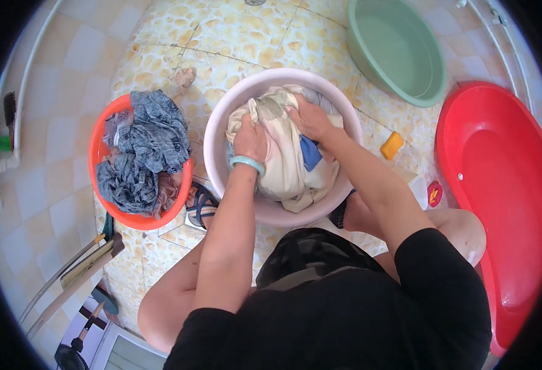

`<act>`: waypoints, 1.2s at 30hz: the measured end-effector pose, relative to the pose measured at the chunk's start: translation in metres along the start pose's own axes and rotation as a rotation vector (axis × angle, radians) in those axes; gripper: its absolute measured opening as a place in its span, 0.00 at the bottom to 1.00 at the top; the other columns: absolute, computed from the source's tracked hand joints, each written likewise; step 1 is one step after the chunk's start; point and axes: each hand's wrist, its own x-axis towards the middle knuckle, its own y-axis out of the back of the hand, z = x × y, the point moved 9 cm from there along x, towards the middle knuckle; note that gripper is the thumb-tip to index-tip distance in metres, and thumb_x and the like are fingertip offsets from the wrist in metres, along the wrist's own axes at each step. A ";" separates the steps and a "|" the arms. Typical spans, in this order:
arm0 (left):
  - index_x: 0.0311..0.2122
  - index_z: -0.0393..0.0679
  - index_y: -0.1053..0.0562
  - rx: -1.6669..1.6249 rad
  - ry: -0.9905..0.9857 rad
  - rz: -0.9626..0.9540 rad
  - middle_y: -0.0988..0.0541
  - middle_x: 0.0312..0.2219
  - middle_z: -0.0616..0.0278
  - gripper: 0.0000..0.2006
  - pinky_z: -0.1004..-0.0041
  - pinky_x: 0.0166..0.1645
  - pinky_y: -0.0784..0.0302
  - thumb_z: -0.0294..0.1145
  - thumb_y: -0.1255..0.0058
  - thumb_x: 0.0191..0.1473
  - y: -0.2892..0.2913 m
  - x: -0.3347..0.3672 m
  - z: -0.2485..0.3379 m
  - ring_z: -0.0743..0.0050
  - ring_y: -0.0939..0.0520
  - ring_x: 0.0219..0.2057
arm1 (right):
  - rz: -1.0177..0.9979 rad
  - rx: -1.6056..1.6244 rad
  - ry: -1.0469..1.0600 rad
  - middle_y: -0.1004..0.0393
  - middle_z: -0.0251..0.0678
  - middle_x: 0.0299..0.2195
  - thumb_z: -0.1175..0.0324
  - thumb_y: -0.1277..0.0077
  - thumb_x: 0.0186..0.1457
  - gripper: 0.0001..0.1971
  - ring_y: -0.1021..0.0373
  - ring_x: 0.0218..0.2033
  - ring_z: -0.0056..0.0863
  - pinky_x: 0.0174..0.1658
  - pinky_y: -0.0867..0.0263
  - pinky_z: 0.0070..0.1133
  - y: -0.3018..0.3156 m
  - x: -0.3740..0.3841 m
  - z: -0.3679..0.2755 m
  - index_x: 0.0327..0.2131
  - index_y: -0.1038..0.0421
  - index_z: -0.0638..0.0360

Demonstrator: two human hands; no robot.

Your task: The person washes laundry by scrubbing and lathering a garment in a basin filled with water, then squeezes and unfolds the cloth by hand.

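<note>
A cream-coloured garment with a blue patch lies bunched in a pale pink basin between my feet. My left hand, below a pale green bangle, grips the cloth on its left side. At the upper right of the bundle, my right hand has its fingers closed on a fold of the same garment. Other cloth shows under it along the basin's inner edge. My fingertips are partly hidden in the folds.
An orange basin of grey-blue clothes stands at left. At far right are a green basin with water and a red bathtub. Yellow soap lies on the tiled floor. Long-handled tools lean against the left wall.
</note>
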 end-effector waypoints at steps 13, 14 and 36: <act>0.35 0.34 0.31 0.213 0.209 -0.087 0.27 0.33 0.37 0.15 0.57 0.43 0.32 0.37 0.65 0.53 -0.017 -0.007 -0.064 0.39 0.27 0.37 | -0.057 -0.128 0.200 0.35 0.54 0.44 0.62 0.58 0.54 0.18 0.39 0.46 0.51 0.50 0.43 0.32 -0.007 -0.027 -0.046 0.42 0.36 0.68; 0.35 0.34 0.31 0.216 0.207 -0.091 0.27 0.33 0.37 0.15 0.57 0.43 0.32 0.37 0.65 0.53 -0.018 -0.010 -0.060 0.39 0.27 0.37 | -0.055 -0.126 0.196 0.35 0.54 0.44 0.62 0.58 0.54 0.18 0.39 0.46 0.51 0.50 0.43 0.32 -0.003 -0.029 -0.051 0.42 0.36 0.68; 0.42 0.38 0.29 0.120 0.396 -0.395 0.28 0.41 0.41 0.26 0.61 0.50 0.36 0.51 0.58 0.48 -0.121 0.032 -0.142 0.46 0.30 0.47 | -0.116 -0.119 -0.558 0.30 0.54 0.39 0.52 0.52 0.44 0.25 0.32 0.41 0.45 0.46 0.37 0.32 -0.071 0.022 0.060 0.37 0.29 0.67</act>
